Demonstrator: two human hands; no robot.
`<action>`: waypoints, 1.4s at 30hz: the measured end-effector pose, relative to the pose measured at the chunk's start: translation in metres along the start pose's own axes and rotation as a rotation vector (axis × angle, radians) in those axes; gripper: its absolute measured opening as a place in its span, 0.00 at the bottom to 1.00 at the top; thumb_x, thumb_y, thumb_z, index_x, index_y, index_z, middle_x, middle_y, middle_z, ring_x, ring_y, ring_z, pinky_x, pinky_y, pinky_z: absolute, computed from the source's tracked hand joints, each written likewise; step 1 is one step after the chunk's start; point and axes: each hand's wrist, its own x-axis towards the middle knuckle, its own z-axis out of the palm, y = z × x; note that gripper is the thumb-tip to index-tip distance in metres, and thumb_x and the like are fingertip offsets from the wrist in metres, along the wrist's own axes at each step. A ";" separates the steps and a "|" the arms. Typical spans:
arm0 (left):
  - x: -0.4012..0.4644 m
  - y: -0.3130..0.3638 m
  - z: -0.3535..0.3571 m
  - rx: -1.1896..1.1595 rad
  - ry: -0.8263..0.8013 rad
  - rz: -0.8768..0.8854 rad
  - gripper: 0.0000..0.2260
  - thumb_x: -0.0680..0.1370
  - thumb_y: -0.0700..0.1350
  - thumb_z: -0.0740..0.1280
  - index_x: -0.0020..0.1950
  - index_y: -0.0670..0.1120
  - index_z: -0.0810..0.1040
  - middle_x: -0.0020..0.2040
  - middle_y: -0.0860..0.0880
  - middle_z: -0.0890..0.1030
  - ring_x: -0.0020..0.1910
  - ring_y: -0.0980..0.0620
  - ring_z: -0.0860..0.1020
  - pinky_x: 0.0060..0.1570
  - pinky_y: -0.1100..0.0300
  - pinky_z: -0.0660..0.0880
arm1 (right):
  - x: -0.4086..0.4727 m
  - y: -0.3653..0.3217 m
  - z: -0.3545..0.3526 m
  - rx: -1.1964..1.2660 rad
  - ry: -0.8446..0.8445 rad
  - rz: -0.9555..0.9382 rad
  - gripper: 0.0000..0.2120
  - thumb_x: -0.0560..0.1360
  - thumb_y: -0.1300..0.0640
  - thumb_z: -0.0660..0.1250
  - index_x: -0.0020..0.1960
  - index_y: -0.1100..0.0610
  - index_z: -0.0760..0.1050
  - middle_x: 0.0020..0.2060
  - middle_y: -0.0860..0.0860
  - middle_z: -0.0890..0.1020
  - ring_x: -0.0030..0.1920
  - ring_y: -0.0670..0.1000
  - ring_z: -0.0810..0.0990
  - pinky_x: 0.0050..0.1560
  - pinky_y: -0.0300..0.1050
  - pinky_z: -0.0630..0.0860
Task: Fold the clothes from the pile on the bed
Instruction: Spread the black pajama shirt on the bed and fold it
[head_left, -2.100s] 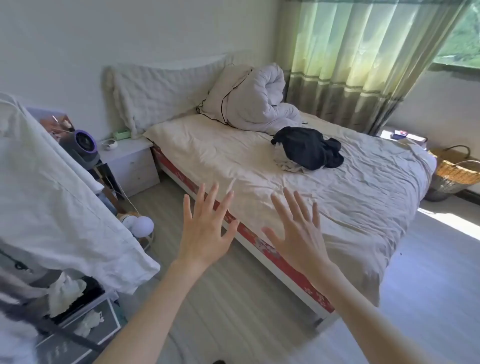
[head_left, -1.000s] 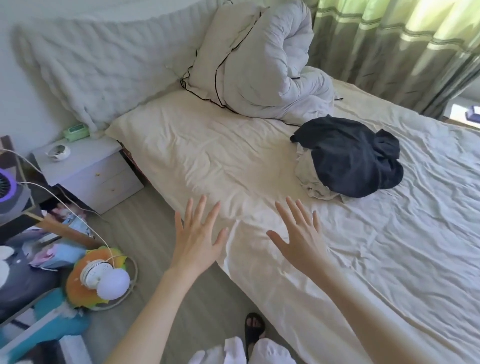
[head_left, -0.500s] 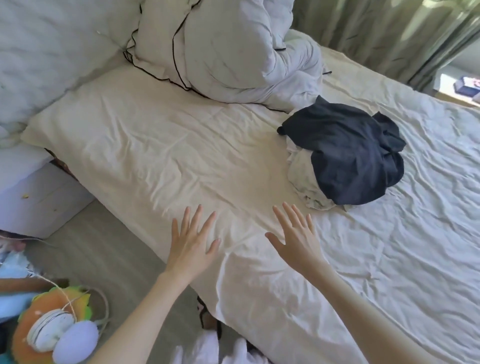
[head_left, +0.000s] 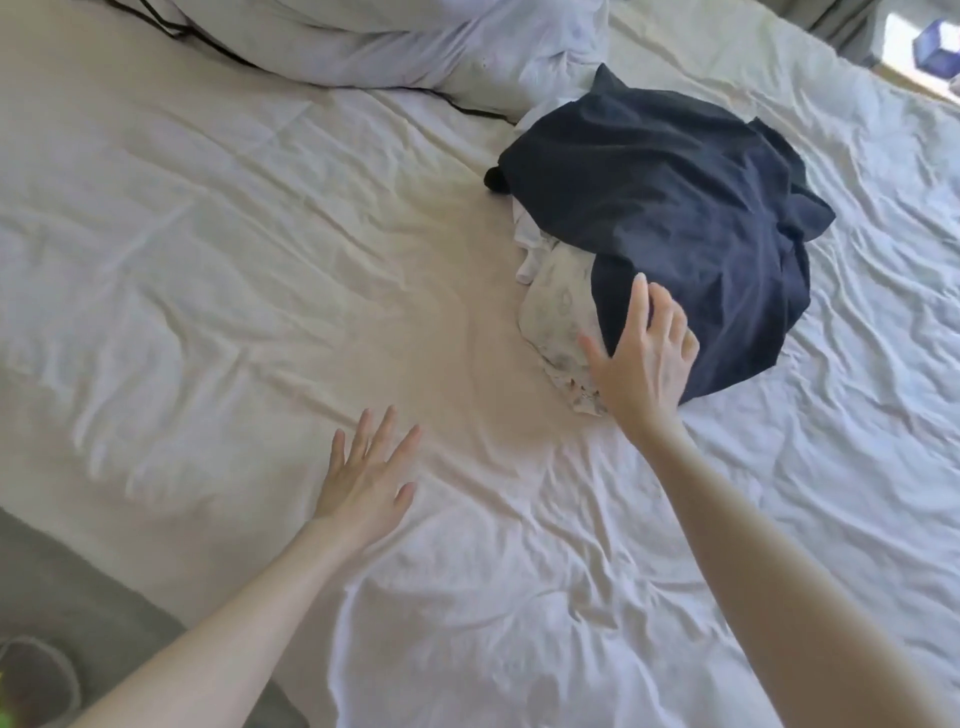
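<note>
Bed (head_left: 218, 270) fills the frame, cream sheet, wrinkled all over. Rolled duvet (head_left: 395, 47) at 12 o'clock, black piping along its edge. Clothes pile (head_left: 644, 228) at 2 o'clock from sheet centre: dark navy garment (head_left: 670, 208) on top, pale printed garment (head_left: 558, 306) poking out at the pile's 8 o'clock side. Right hand (head_left: 641, 358) at the pile's 7 o'clock edge, fingers spread and slightly bent, fingertips on the navy fabric, thumb out over the pale one; nothing gripped. Left hand (head_left: 366, 478) at 6 o'clock, flat over bare sheet, fingers straight and splayed, holding nothing. Contact with the sheet: cannot tell. Grey floor (head_left: 67, 613) at 8 o'clock.
</note>
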 end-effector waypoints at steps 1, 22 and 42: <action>0.008 0.000 0.009 0.015 -0.033 -0.006 0.29 0.81 0.54 0.53 0.77 0.55 0.40 0.77 0.48 0.34 0.75 0.44 0.34 0.72 0.45 0.38 | 0.014 0.004 0.008 -0.005 0.019 0.016 0.36 0.76 0.44 0.63 0.76 0.58 0.54 0.72 0.56 0.63 0.72 0.55 0.61 0.67 0.53 0.59; -0.006 0.080 -0.103 -1.775 -0.164 -0.209 0.11 0.76 0.52 0.67 0.55 0.50 0.75 0.51 0.49 0.80 0.45 0.53 0.81 0.45 0.57 0.78 | -0.124 -0.042 -0.031 0.578 0.096 -0.357 0.10 0.67 0.71 0.73 0.46 0.63 0.84 0.45 0.55 0.85 0.47 0.54 0.85 0.41 0.46 0.82; -0.161 -0.096 0.029 -0.797 0.122 -0.803 0.19 0.77 0.38 0.66 0.68 0.39 0.69 0.64 0.40 0.74 0.63 0.40 0.71 0.58 0.52 0.69 | -0.151 -0.085 0.031 0.114 -0.339 -0.509 0.25 0.76 0.54 0.67 0.70 0.60 0.68 0.68 0.58 0.71 0.71 0.59 0.66 0.68 0.58 0.63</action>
